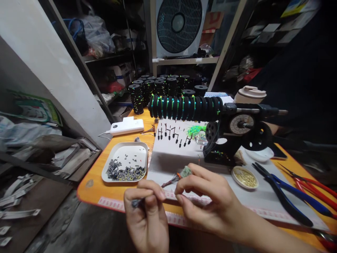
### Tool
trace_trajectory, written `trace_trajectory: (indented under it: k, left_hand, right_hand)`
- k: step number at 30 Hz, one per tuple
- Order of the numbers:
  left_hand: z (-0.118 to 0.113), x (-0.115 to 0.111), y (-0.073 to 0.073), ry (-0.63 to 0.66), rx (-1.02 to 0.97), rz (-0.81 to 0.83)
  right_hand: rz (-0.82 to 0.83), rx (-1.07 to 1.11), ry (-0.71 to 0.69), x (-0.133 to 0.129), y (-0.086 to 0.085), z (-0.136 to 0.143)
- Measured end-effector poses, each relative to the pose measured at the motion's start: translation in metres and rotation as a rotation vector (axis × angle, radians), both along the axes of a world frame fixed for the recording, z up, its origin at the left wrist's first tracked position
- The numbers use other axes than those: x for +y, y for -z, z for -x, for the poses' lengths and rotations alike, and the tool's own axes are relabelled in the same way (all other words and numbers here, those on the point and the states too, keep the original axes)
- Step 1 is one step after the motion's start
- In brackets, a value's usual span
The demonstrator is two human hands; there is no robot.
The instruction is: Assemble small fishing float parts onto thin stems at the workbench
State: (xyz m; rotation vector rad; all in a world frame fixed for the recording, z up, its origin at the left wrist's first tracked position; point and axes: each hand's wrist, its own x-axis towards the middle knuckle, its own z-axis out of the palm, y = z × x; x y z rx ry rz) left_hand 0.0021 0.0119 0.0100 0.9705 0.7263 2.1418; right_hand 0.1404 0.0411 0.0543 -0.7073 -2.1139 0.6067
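My left hand [147, 211] is closed in a pinch at the table's front edge, with a small dark grey bit [137, 203] showing among its fingers; its kind is unclear. My right hand [207, 198] faces it, thumb and index finger pressed together. What the right fingertips hold is too small to make out. Just beyond the fingertips is a twisted brown cord [170, 182] with loose strands and orange bits. A grey-green lump [185, 172] sits at its right end, beside my right fingers. I cannot tell whether the cord is held or lying on the table.
A white tray [107, 170] of small dark and yellowish pieces stands left. A black winding machine [223, 147] carries a spool [184, 108] wound with green-blue line. At right are a dish of gold bits [245, 176], blue-handled pliers [284, 193] and red-handled pliers [310, 186]. Black spools [158, 88] stand behind.
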Motion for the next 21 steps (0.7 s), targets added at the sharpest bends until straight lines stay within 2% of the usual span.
trace_trajectory:
  k: [4,6,8,11,14,16,18,21]
  left_hand:
    - [0.009,0.004,-0.015,-0.114,-0.175,-0.015]
    - [0.016,0.004,-0.018,-0.141,-0.155,0.003]
    - [0.021,0.001,-0.016,-0.049,-0.053,0.063]
    - [0.017,-0.005,-0.009,0.191,0.021,0.160]
    - [0.008,-0.008,-0.006,0.206,0.028,0.255]
    - [0.003,-0.005,-0.007,0.222,0.065,0.203]
    - [0.000,-0.002,-0.010,0.296,0.031,0.075]
    - [0.002,-0.002,-0.012,0.366,-0.075,-0.008]
  right_hand:
    - [-0.046,0.006,0.051,0.003,-0.002,-0.004]
    - [-0.055,0.025,0.080,0.004,-0.003,-0.005]
    - [-0.054,0.053,0.059,0.004,-0.004,-0.005]
    - [-0.035,0.100,0.018,0.004,-0.006,-0.003]
    - [-0.020,0.118,0.031,0.000,-0.007,-0.001]
    - [-0.027,0.110,0.023,-0.003,-0.008,0.000]
    - [-0.062,0.079,-0.004,-0.004,-0.009,0.001]
    - [-0.265,-0.062,-0.037,0.002,-0.011,-0.001]
